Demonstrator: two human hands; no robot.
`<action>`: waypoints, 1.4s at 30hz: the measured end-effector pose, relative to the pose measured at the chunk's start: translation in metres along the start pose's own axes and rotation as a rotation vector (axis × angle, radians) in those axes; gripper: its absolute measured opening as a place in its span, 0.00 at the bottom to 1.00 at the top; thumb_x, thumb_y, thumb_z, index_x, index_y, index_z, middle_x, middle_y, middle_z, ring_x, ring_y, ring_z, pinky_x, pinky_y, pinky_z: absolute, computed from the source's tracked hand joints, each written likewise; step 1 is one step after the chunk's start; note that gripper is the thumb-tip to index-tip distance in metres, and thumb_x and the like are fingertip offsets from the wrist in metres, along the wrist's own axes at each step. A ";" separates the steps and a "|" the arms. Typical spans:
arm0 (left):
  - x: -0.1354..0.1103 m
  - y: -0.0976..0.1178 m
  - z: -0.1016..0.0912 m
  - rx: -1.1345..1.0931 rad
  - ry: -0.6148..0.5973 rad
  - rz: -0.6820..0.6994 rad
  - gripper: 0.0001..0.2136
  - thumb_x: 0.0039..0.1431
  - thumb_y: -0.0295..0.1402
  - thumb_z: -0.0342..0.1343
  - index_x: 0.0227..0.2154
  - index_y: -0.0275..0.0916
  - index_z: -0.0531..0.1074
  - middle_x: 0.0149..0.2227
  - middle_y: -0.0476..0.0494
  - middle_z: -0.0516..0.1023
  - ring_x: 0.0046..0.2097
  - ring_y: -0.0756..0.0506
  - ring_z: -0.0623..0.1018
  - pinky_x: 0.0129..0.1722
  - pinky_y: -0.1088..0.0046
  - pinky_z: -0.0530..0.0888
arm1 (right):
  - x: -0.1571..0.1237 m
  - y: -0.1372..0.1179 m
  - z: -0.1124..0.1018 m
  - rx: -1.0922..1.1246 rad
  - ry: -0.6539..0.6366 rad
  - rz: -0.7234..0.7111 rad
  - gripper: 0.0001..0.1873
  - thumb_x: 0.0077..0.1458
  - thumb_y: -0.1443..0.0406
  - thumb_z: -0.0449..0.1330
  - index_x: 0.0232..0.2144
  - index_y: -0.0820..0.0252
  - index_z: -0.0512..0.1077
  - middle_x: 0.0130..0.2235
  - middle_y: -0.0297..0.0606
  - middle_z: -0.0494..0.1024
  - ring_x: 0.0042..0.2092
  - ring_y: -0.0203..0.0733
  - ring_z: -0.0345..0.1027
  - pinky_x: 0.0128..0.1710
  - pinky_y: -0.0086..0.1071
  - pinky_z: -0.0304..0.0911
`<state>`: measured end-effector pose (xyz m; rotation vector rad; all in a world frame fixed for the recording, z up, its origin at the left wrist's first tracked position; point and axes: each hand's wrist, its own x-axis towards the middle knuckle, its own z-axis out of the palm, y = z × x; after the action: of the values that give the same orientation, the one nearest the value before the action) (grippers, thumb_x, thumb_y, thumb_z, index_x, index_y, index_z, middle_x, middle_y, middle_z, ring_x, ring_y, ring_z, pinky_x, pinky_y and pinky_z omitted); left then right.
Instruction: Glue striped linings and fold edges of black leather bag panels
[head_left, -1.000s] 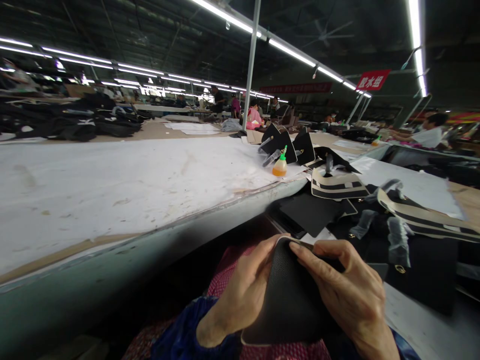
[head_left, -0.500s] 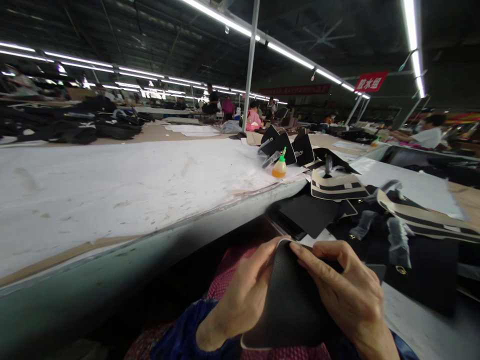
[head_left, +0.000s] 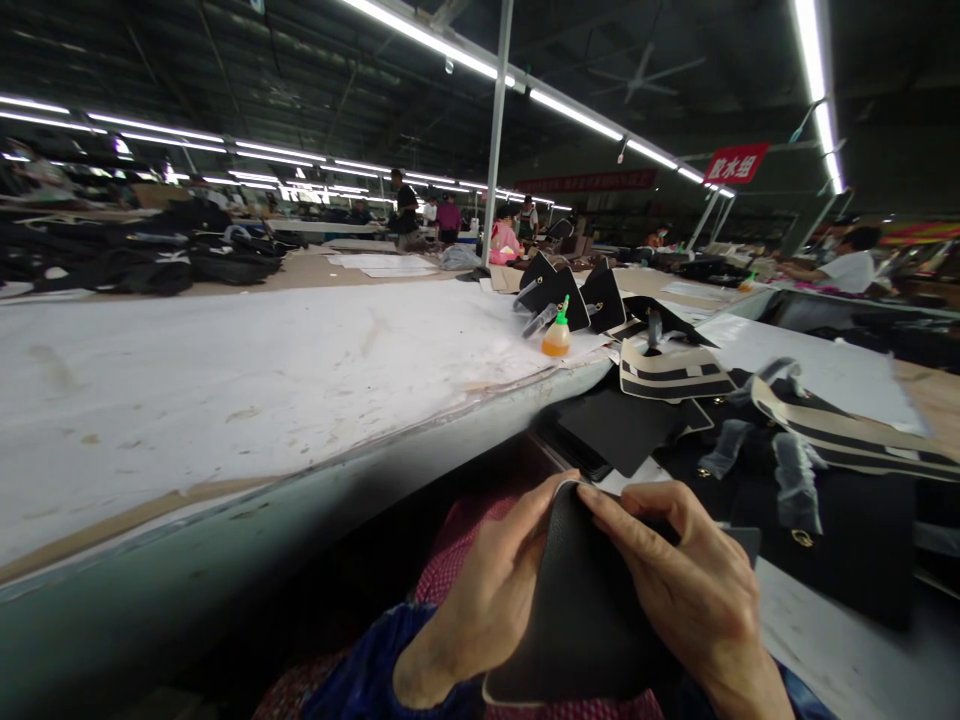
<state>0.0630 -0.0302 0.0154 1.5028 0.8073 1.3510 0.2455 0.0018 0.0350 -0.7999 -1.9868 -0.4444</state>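
Note:
A black leather-like panel (head_left: 581, 610) with a pale edge is held up over my lap, its grainy face toward me. My left hand (head_left: 487, 590) grips its left side, thumb reaching up to the top edge. On the other side my right hand (head_left: 694, 580) pinches the same top edge with thumb and fingers, close to the left fingertips. The panel hides part of the fingers behind it. Just beyond my hands lies a stack of flat black panels (head_left: 619, 425).
A green-capped bottle of amber liquid (head_left: 556, 338) stands at the edge of the white-covered table (head_left: 225, 370). Black pieces with plastic-wrapped straps (head_left: 796, 480) and cream-and-black striped strips (head_left: 675, 372) lie to the right. A metal post (head_left: 496, 140) rises behind the table. Several people are farther back.
Both hands keep their hold on the black panel, almost unmoved. The view has shifted very slightly. A dark-clothed person in the background has moved a little left.

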 end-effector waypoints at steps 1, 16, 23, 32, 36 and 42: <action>0.000 0.000 0.000 0.008 0.000 0.004 0.20 0.70 0.35 0.47 0.62 0.41 0.67 0.63 0.44 0.70 0.64 0.43 0.69 0.64 0.71 0.66 | 0.000 0.000 0.000 0.001 -0.003 -0.003 0.21 0.61 0.72 0.59 0.48 0.40 0.78 0.30 0.30 0.73 0.28 0.28 0.69 0.27 0.21 0.65; 0.002 -0.003 -0.001 -0.052 -0.053 -0.072 0.20 0.70 0.38 0.47 0.63 0.45 0.66 0.62 0.46 0.71 0.63 0.43 0.70 0.63 0.69 0.66 | -0.003 -0.001 -0.001 -0.029 -0.054 -0.001 0.20 0.62 0.72 0.56 0.47 0.43 0.79 0.31 0.33 0.74 0.28 0.29 0.70 0.25 0.20 0.64; 0.005 0.007 -0.009 -0.040 -0.065 -0.131 0.19 0.67 0.31 0.46 0.58 0.45 0.72 0.57 0.50 0.77 0.58 0.44 0.74 0.58 0.73 0.68 | -0.005 -0.007 -0.003 -0.047 -0.071 -0.003 0.19 0.63 0.72 0.54 0.46 0.46 0.79 0.30 0.33 0.73 0.28 0.28 0.69 0.25 0.20 0.63; -0.001 0.006 -0.014 0.058 0.003 -0.147 0.19 0.67 0.32 0.45 0.54 0.49 0.74 0.50 0.52 0.81 0.46 0.46 0.78 0.47 0.75 0.72 | -0.011 -0.015 0.002 0.003 -0.086 0.016 0.22 0.62 0.76 0.55 0.51 0.49 0.76 0.31 0.32 0.72 0.28 0.27 0.68 0.26 0.20 0.62; -0.002 0.003 -0.011 0.009 0.037 -0.123 0.18 0.67 0.31 0.45 0.52 0.48 0.76 0.51 0.53 0.81 0.51 0.46 0.78 0.50 0.78 0.70 | -0.013 -0.016 0.006 -0.012 -0.097 0.017 0.21 0.61 0.76 0.55 0.51 0.52 0.75 0.32 0.33 0.71 0.28 0.28 0.68 0.25 0.21 0.61; -0.002 -0.003 -0.011 0.013 0.058 -0.018 0.17 0.70 0.39 0.44 0.52 0.42 0.75 0.47 0.46 0.81 0.47 0.45 0.79 0.49 0.73 0.72 | -0.015 -0.017 0.008 0.027 -0.096 0.012 0.20 0.62 0.75 0.56 0.53 0.53 0.74 0.33 0.33 0.70 0.28 0.28 0.66 0.25 0.21 0.61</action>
<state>0.0524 -0.0288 0.0112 1.4691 0.8654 1.3837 0.2345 -0.0108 0.0183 -0.8290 -2.0718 -0.3772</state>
